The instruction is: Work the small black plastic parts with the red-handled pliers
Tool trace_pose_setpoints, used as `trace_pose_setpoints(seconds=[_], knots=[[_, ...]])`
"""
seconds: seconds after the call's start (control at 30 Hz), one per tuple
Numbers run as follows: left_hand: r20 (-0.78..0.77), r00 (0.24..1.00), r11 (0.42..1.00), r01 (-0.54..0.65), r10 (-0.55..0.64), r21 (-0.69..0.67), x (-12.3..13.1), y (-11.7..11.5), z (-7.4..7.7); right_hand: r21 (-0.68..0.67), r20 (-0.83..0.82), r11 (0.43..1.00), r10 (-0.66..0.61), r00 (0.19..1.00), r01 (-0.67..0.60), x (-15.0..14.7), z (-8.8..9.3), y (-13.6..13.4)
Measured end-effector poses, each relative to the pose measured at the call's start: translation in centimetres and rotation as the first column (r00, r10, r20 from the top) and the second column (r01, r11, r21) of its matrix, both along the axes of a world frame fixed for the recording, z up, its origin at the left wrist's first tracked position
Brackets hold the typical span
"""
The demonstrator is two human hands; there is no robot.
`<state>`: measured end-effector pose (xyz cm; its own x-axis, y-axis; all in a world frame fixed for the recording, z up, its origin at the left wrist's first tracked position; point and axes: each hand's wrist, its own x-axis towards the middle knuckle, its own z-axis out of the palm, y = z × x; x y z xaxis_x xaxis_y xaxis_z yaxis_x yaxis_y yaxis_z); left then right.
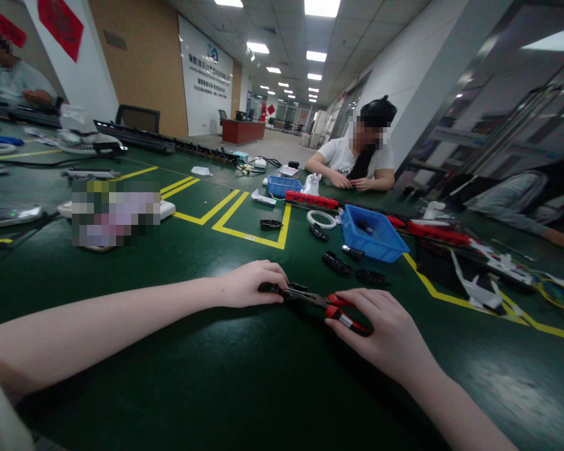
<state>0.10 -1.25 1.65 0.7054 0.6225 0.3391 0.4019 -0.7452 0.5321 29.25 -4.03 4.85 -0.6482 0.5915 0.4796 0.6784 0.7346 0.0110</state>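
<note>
My right hand (380,326) is closed around the red and black handles of a pair of pliers (339,313). The pliers point left, and their jaws meet a small black part (271,288). My left hand (251,283) pinches that black part between thumb and fingers, just above the table. What exactly the part is, I cannot make out. Beyond my hands lie several similar black pieces (337,263), one of them inside a yellow taped outline (248,236).
A blue bin (380,241) stands behind the black pieces, beside a coil of white cable (322,219). Farther back are a smaller blue bin (284,186) and a red strip (311,200). A person (364,150) sits across the green table (197,388). Others sit at both sides.
</note>
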Motion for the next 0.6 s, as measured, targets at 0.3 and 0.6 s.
trace_pose_setpoints(seconds=[0.3,0.6], knots=[[-0.054,0.998,1.000,-0.018,0.019,0.023,0.19,-0.27,0.16,-0.099,0.049,0.994,-0.031,0.998,0.036,-0.04,-0.01,0.20],[-0.095,0.995,0.997,-0.026,0.032,0.072,0.20,-0.35,0.01,-0.116,0.068,0.993,-0.016,0.998,0.024,0.46,0.62,0.26]])
